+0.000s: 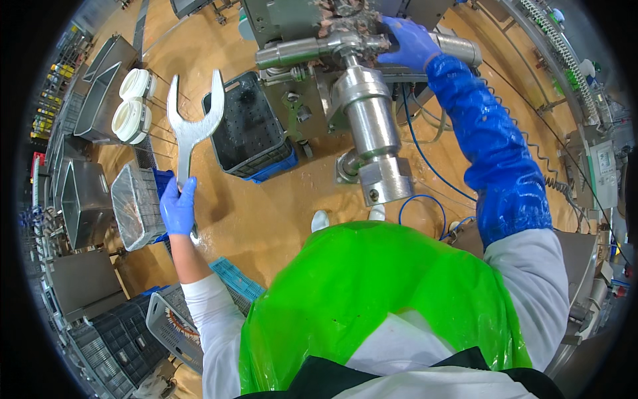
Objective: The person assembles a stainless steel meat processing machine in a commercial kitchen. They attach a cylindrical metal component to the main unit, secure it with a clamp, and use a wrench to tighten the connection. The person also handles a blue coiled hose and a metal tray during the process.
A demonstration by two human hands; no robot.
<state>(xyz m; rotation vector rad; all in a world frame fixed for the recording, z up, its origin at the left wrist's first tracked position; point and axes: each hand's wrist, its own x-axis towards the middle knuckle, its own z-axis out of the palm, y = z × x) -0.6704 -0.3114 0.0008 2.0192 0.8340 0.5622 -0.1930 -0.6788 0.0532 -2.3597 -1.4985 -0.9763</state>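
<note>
My left hand (178, 209), in a blue-violet glove, is closed round the handle of a large open-ended wrench (186, 126). The wrench's two wide jaws point away from me, and nothing is between them. At the far side, my right hand (410, 45), gloved and with a blue plastic sleeve, is curved against the metal fitting (359, 43) of a steel machine. Thumb and fingers lie on either side of its end; part of the grip is hidden. Pinkish meat scraps (349, 14) cling to the fitting. A thick steel pipe assembly (372, 126) extends from it toward me.
A black crate (242, 120) on a blue one stands left of the machine. White ring-shaped parts (131, 121) hang on a rack near steel bins (83, 199). A lined grey crate (136, 206) is beside my left hand. Blue hoses (425, 166) trail across the tan floor.
</note>
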